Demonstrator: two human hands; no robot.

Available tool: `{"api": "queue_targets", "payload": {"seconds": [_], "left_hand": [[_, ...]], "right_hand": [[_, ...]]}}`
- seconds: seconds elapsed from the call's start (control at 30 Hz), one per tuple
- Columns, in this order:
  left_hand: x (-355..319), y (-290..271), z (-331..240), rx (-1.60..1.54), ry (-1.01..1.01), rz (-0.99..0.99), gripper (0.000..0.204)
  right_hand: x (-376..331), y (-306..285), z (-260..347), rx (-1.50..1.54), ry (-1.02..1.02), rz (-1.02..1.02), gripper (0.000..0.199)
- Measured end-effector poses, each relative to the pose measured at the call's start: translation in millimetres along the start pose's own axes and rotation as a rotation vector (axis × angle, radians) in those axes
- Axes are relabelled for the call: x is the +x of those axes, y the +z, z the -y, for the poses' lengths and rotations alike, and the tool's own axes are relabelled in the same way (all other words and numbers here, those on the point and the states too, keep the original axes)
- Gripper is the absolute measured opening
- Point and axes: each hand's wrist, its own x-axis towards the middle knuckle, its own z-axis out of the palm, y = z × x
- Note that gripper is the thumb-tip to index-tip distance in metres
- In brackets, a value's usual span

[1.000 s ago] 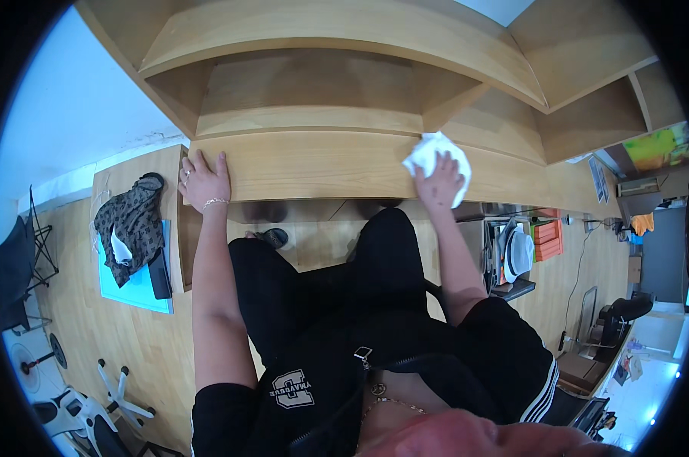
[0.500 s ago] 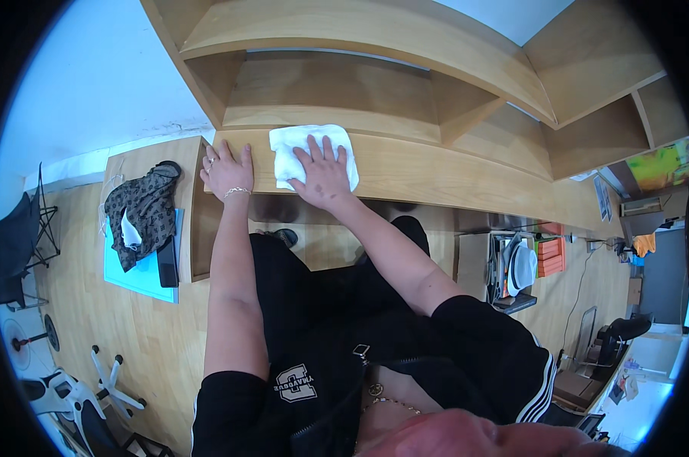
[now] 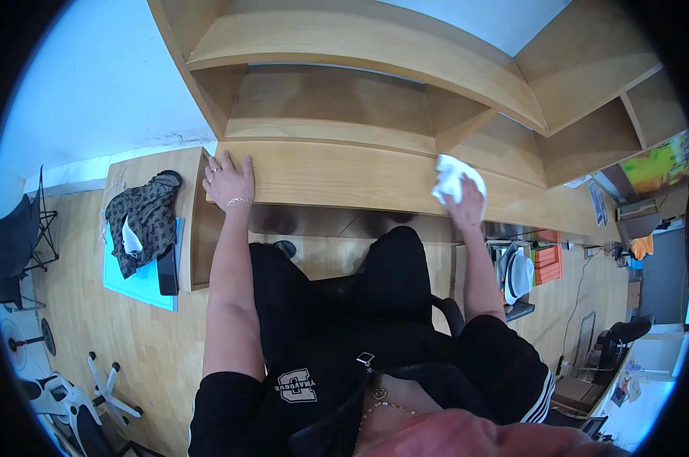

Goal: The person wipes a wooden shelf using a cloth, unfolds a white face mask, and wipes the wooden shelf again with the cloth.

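Observation:
My left hand (image 3: 232, 183) rests flat with fingers spread on the left end of a long light-wood desk top (image 3: 322, 177). A ring and a bracelet show on it. Farther right, my right hand (image 3: 466, 207) presses a white cloth (image 3: 451, 174) onto the same surface. The cloth is rumpled, and part of it sticks out beyond the fingers toward the shelf's base. Some of my right fingertips are hidden in its folds.
Behind the desk top rises a wooden shelf unit (image 3: 329, 103) with open compartments. At the left, a small cabinet (image 3: 200, 244) carries a dark patterned bag (image 3: 143, 221) and a light-blue folder (image 3: 139, 286). Below right, a white hat (image 3: 519, 274) sits beside orange boxes (image 3: 546, 266).
My right hand has slid the cloth rightward along the desk top, and the cloth has gone from spread flat to bunched. My left hand stays at the desk's left end.

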Motion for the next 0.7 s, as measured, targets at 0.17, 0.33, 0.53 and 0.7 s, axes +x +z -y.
{"api": "queue_targets", "payload": {"seconds": [0.17,0.33,0.53,0.7], "left_hand": [[0,4,0,0.002,-0.003,-0.006,0.068],[-1,2,0,0.010,-0.001,-0.004,0.068],[-1,5,3,0.057,-0.006,0.004,0.069],[0,7,3,0.047,-0.003,-0.011,0.069]], "right_hand": [[3,-5,-40,-0.092,0.397,-0.052,0.073],[8,11,57,-0.119,0.578,0.003,0.077],[-1,15,206,-0.047,0.096,0.148,0.076],[10,9,284,0.077,-0.156,0.253,0.075]]}}
